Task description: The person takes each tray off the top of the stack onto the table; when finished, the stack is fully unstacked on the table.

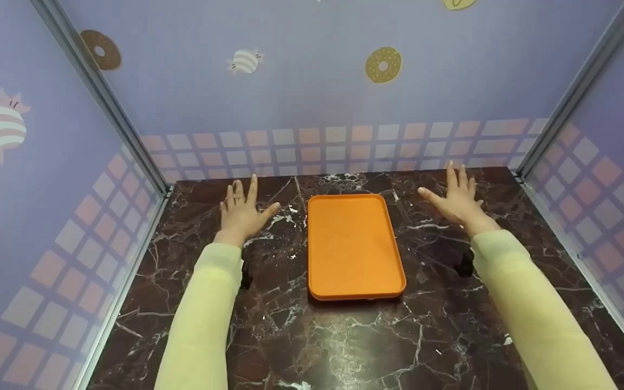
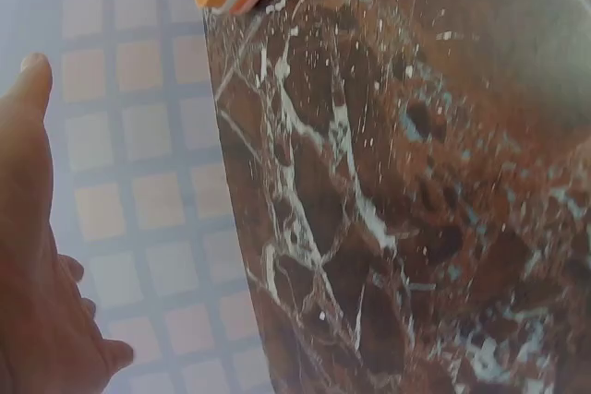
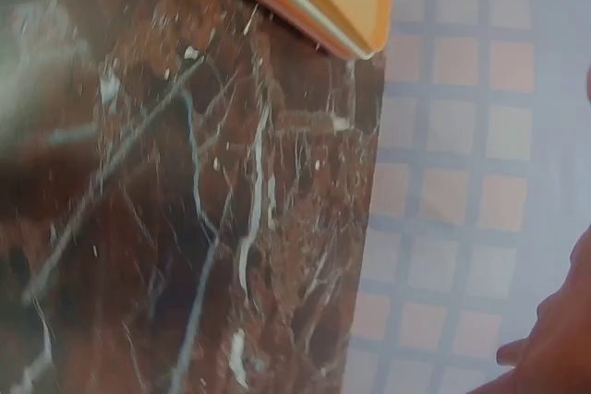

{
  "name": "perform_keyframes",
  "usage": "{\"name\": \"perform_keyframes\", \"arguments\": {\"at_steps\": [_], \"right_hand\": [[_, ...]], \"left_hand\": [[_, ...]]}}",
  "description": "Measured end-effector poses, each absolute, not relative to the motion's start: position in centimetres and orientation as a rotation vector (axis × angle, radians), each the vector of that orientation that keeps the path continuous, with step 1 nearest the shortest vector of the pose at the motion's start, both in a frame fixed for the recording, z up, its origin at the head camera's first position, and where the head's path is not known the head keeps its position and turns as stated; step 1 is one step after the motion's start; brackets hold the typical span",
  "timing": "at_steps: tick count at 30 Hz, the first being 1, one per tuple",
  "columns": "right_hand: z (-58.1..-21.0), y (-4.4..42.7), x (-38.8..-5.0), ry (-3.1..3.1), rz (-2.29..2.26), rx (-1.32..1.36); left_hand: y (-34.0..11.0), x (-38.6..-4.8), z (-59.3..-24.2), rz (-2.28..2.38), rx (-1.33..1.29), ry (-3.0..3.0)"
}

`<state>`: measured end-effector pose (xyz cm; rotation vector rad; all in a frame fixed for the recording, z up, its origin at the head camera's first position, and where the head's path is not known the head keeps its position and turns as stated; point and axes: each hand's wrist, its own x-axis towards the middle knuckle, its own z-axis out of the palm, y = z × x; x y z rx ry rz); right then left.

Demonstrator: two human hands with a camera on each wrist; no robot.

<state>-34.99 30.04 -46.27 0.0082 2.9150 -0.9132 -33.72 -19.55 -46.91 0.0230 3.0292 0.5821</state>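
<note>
Orange tray [image 1: 354,246]: long axis pointing away from me
My left grip [image 1: 242,215]: spread
My right grip [image 1: 457,201]: spread

Passing room flanks the orange tray [image 1: 355,246], with purple walls [image 1: 312,97] blocking sides and back.

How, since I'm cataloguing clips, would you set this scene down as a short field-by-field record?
left grip: bare hand, fingers spread, holding nothing
right grip: bare hand, fingers spread, holding nothing
tray: orange, rectangular, between both grips, touched by neither
surface: dark marbled table
back wall: purple, printed with doughnuts and pink and pale squares
sleeves: pale yellow, long
</note>
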Motion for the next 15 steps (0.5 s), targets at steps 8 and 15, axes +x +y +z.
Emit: {"name": "perform_keyframes", "arguments": {"at_steps": [8, 15], "right_hand": [[-48.1, 29.7, -33.6, 2.814, -1.324, -0.041], [-50.3, 28.8, -31.9, 2.674, -1.644, 0.004]], "left_hand": [[-18.5, -32.9, -47.8, 0.951, -0.027, 2.901], [-17.1, -31.8, -49.0, 1.258, -0.074, 2.824]]}}
